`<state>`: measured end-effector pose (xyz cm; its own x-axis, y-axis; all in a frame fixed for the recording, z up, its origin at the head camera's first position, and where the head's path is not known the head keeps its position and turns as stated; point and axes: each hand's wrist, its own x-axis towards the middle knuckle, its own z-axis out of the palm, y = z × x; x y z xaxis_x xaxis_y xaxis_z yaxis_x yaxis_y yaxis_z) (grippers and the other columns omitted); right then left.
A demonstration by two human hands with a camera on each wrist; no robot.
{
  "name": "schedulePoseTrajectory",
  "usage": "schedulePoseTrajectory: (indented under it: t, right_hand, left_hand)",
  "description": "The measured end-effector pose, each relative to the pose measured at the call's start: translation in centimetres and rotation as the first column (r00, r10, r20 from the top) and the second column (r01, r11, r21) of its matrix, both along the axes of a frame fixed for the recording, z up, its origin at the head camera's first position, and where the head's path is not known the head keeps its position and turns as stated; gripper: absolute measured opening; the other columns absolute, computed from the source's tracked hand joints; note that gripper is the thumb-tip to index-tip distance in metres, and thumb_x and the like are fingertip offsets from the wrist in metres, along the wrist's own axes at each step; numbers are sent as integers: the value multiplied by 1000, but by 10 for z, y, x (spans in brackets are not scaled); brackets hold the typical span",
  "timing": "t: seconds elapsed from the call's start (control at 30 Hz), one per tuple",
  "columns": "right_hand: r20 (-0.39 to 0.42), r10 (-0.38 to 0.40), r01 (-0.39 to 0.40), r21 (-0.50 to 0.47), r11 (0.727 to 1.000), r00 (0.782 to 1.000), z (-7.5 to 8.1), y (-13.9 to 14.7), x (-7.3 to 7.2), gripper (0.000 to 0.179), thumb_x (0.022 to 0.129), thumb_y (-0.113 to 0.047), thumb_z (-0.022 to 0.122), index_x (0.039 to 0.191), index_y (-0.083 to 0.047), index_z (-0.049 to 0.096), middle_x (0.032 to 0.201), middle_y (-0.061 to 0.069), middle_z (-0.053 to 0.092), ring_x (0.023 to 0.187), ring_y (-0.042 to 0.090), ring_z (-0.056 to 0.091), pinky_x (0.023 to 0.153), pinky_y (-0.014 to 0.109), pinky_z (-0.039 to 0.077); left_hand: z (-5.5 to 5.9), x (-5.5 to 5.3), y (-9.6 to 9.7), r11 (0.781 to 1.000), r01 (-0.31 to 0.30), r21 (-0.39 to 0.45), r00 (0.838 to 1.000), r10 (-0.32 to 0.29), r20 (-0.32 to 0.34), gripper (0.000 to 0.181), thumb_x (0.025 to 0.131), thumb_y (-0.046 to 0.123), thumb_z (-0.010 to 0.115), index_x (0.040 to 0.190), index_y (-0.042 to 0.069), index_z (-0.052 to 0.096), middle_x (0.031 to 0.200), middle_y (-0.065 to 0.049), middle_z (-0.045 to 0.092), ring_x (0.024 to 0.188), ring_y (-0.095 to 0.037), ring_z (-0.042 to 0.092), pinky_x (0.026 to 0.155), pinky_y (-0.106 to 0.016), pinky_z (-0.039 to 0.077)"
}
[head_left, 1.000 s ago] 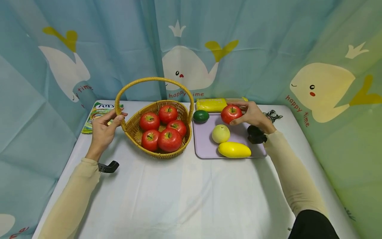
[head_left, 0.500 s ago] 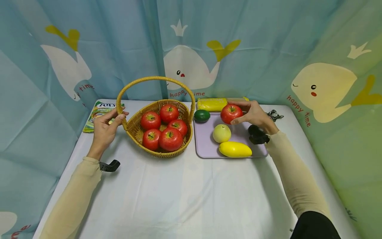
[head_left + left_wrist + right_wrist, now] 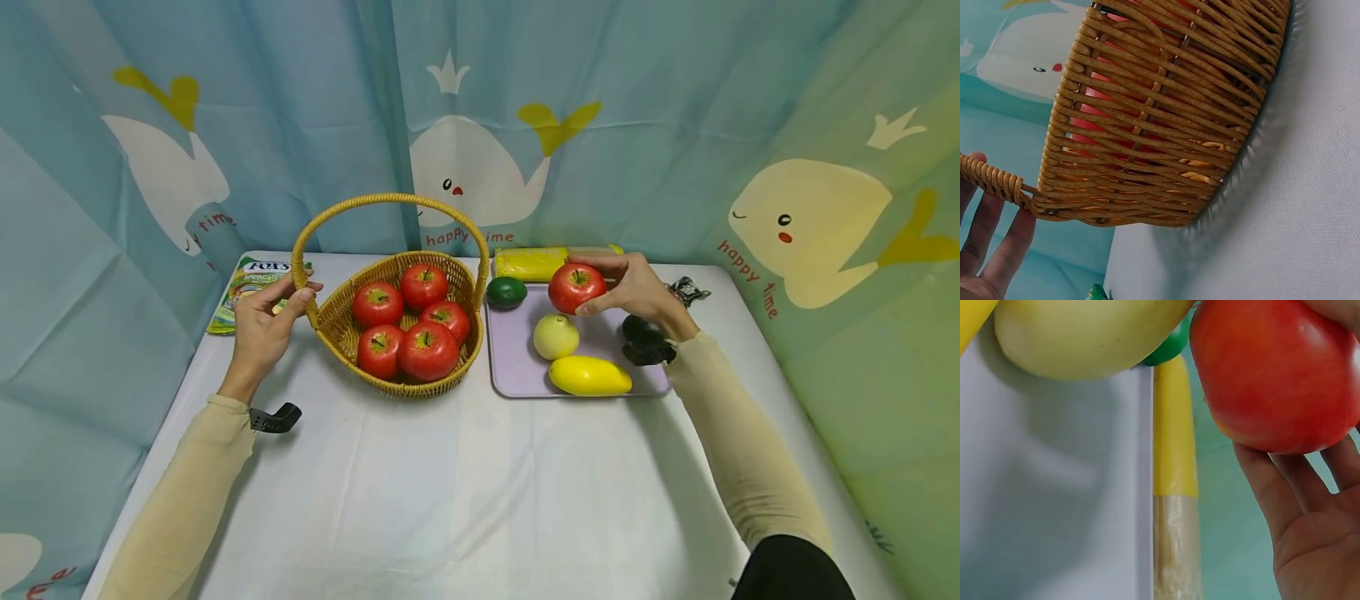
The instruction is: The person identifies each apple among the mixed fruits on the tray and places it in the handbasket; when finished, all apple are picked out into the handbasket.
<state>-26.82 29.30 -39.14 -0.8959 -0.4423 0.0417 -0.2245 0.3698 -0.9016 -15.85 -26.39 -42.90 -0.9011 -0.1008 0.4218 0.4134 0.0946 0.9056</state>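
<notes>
A wicker basket point(image 3: 390, 387) with a tall arched handle holds several red apples point(image 3: 428, 351). My left hand point(image 3: 262, 325) pinches the foot of that handle on its left side; in the left wrist view the fingers point(image 3: 1013, 250) lie against the wrapped handle. Over the back of a lilac tray point(image 3: 517, 375), my right hand point(image 3: 637, 292) grips a red apple point(image 3: 576, 287) between thumb and fingers. The right wrist view shows this apple point(image 3: 1272, 375) raised beside a pale yellow-green round fruit point(image 3: 1085, 337).
On the tray lie the pale round fruit point(image 3: 556, 337), a long yellow fruit point(image 3: 590, 376) and a dark green fruit point(image 3: 507, 292). A yellow packet point(image 3: 531, 264) lies behind it. A green FOX'S bag point(image 3: 240, 292) is at back left, a dark crumpled wrapper point(image 3: 687, 291) at back right.
The apple in my right hand has shifted slightly left over the tray. My left hand stays on the basket handle, and the basket has hardly moved.
</notes>
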Motion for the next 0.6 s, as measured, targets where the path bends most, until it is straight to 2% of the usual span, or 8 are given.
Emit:
schedulePoseTrajectory:
  t: [0.37,0.6]
  right_hand:
    - [2,20,-20,-49,999,1000,13,-11,8,81,68,13,93,143,-3,66,151,12,62,111,16,73,91,26,65]
    - [-12,66,-67,-70,995,998,18,-22,10,79,67,13,94,141,-2,68,142,1,70,110,17,74,91,28,65]
  left_hand:
    - [-1,-1,-1,1000,-3,-31,1000,3,-13,32,104,4,66,136,0,70,108,7,80,103,-9,73,86,-19,64]
    - [0,-1,-1,999,-8,-41,1000,8,-1,33,104,5,66,137,1,70,107,10,80,104,-7,72,86,-19,64]
